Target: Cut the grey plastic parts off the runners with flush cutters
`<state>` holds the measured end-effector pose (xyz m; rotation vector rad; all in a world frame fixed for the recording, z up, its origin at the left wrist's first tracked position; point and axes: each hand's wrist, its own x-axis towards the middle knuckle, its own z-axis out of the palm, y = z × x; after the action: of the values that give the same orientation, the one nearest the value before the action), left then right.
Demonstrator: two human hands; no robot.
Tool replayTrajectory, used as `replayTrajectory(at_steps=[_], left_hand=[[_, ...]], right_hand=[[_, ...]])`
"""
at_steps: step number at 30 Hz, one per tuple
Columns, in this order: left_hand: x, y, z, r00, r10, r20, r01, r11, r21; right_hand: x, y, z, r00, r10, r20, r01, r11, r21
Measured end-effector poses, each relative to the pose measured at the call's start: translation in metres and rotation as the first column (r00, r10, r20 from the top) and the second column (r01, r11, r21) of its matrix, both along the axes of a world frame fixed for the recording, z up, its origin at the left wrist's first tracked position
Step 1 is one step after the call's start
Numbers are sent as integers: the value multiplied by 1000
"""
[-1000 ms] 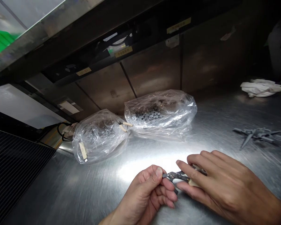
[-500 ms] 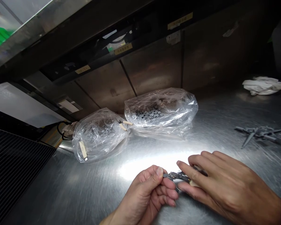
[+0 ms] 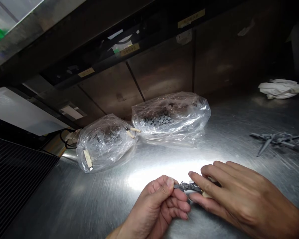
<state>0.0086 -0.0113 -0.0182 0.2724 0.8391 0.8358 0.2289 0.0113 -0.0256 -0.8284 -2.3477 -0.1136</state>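
Observation:
My left hand [image 3: 156, 203] pinches a small grey plastic part [image 3: 177, 187] between thumb and forefinger, its other fingers curled below. In my right hand [image 3: 235, 192] is a pair of nippers [image 3: 193, 187] with a dark metal head and cream handles, mostly covered by the fingers. The nippers' jaws meet the small part at my left fingertips; whether they are closed on it I cannot make out. Another bit of grey shows under the left fingers, at the edge of the palm. Both hands are just above the steel table [image 3: 94, 202].
Two clear plastic bags stand at the back: the left bag [image 3: 104, 146] and the right bag [image 3: 176, 116], which has many small grey pieces inside. Cream-handled tools [image 3: 88, 159] lie by the left bag. Grey plastic sprues [image 3: 276, 141] and a white cloth [image 3: 281, 89] lie at right.
Both hands stay in nearly the same place and keep their holds. The nippers' head has turned slightly; the view has shifted a little.

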Motion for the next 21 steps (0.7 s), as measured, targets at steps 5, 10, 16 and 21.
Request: replayTrajectory(at_steps=[5, 10, 16, 21], left_hand=[[1, 1, 1, 1000, 23, -11, -23, 1000, -14], [1, 2, 3, 1000, 30, 9, -30, 999, -10], [-3, 2, 2, 999, 31, 38, -32, 999, 7], [-3, 1, 3, 999, 35, 35, -36, 999, 10]], right_hand=[[-1, 1, 1, 1000, 5, 11, -5, 1000, -13], [0, 2, 3, 999, 24, -25, -26, 998, -64], [1, 3, 2, 994, -27, -110, 20, 997, -71], [-3, 3, -1, 996, -21, -92, 13, 995, -94]])
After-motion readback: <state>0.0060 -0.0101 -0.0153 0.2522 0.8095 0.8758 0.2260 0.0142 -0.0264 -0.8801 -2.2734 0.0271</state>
